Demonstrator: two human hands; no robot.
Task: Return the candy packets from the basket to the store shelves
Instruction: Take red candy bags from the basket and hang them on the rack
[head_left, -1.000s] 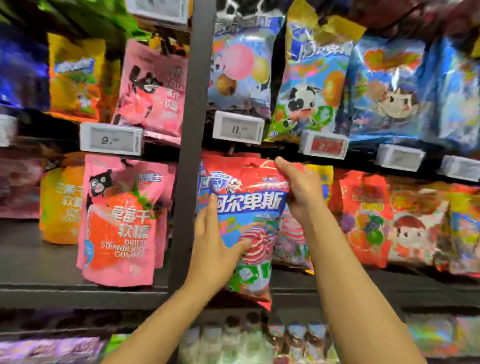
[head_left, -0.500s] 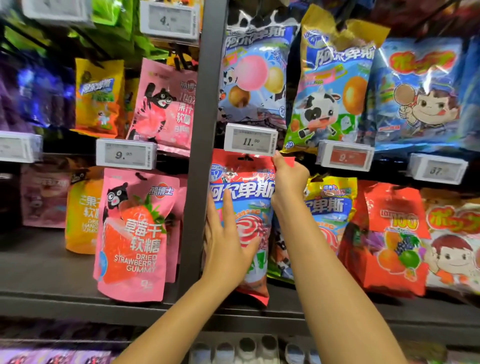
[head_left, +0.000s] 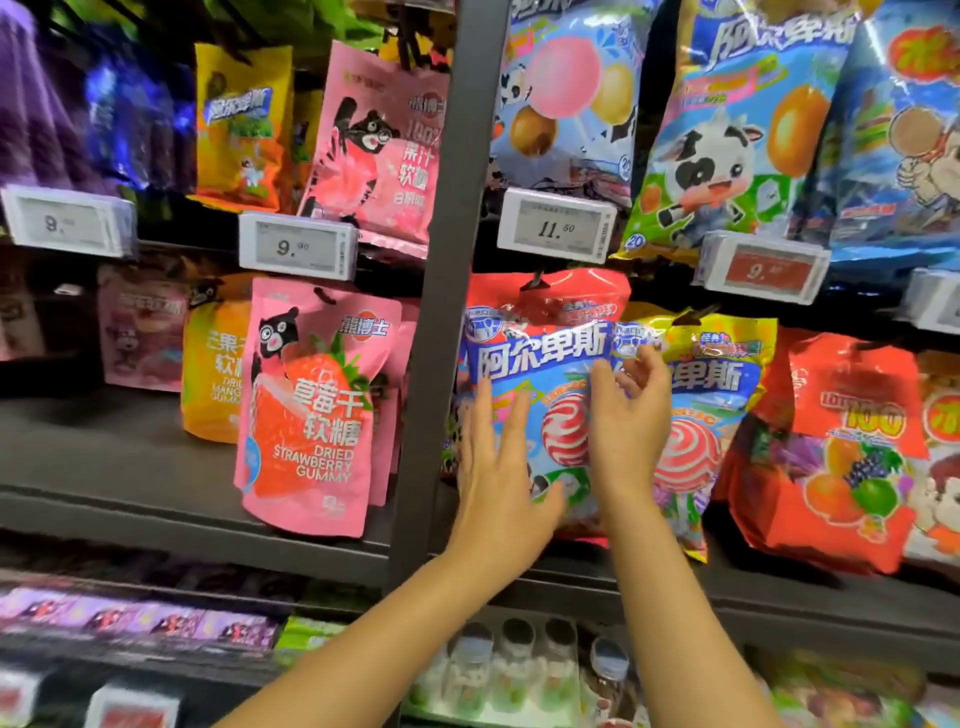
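A red and blue lollipop candy packet (head_left: 545, 358) hangs from a peg just under the 11.60 price tag (head_left: 556, 226), right of the grey shelf post (head_left: 441, 260). My left hand (head_left: 498, 467) lies flat on the packet's lower left with straight fingers. My right hand (head_left: 628, 431) hovers in front of the packet's right edge, its fingers loosely curled and holding nothing. The basket is out of view.
A yellow-topped lollipop packet (head_left: 717, 384) hangs right beside it, then red fruit candy bags (head_left: 841, 467). Pink strawberry gummy pouches (head_left: 311, 415) hang left of the post. Cow-print lollipop bags (head_left: 717, 135) fill the row above. Small bottles (head_left: 519, 670) stand on the shelf below.
My right hand has let go of the packet's top corner and dropped to its right side. The packet now hangs on its peg. My left hand has stayed flat on it.
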